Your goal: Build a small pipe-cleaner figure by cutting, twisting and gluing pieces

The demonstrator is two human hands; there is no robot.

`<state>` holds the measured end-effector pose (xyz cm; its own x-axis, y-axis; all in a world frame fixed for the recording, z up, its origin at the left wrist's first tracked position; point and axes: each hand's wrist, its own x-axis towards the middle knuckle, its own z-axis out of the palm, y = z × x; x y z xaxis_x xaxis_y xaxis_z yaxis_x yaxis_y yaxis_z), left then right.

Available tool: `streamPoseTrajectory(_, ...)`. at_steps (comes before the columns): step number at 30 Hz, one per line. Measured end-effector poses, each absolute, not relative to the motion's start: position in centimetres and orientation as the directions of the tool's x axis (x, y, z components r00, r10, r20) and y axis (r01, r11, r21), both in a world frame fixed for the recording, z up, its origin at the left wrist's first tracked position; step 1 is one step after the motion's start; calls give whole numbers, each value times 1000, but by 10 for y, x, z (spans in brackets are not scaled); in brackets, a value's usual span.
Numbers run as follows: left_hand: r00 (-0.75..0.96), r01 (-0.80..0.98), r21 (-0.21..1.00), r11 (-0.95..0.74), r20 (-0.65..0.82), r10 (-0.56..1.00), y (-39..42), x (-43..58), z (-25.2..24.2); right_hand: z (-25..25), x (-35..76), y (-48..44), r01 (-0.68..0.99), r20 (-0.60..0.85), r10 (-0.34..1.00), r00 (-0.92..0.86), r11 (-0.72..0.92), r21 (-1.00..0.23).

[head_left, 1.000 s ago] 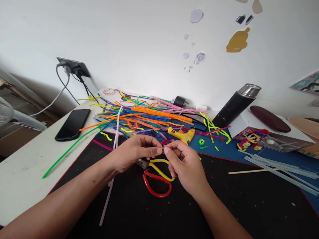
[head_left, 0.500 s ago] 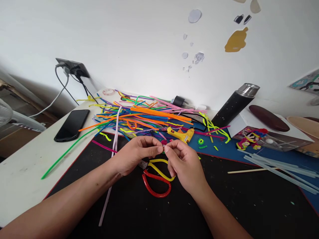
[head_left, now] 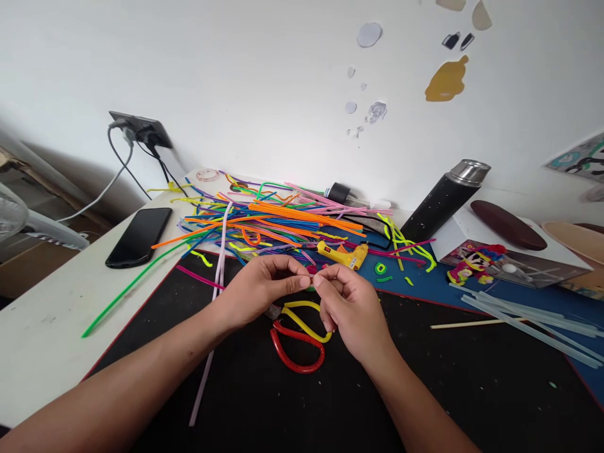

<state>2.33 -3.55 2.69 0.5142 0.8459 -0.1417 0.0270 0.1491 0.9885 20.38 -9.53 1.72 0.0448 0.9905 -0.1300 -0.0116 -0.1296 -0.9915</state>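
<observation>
My left hand [head_left: 264, 286] and my right hand [head_left: 352, 308] meet fingertip to fingertip above the black mat [head_left: 264, 409]. Thumb and forefinger are pinched together on each hand, around something too small and too covered to name. Below them lies a pair of scissors [head_left: 298, 362] with one red and one yellow handle; its blades are partly hidden by my left hand. Just behind the fingers rests a yellow glue gun [head_left: 342, 253]. A pale lilac pipe cleaner [head_left: 204, 384] passes beneath my left wrist.
A heap of coloured pipe cleaners [head_left: 283, 217] spreads along the wall. At left lies a phone [head_left: 139, 238]. A black flask [head_left: 443, 198], a small colourful figure [head_left: 474, 264] and translucent glue sticks [head_left: 528, 318] are on the right, near a thin wooden stick [head_left: 472, 324].
Both hands keep their fingertips pinched together in nearly the same place. The whole view has shifted very slightly; nothing on the table has visibly moved.
</observation>
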Motion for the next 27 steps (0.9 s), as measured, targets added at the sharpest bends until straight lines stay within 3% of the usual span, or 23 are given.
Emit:
streamPoseTrajectory(12,612,0,975,224,-177,771,-24,11,26,22,203,-98,91,-105,994,11,-105,-990)
streamPoseTrajectory(20,646,-135,928,347,-183,741,-25,15,25,17,202,-98,138,-79,997,11,-80,-987)
streamPoseTrajectory(27,626,-144,929,340,-180,758,-27,18,24,15,202,-98,155,-60,998,6,-60,-986)
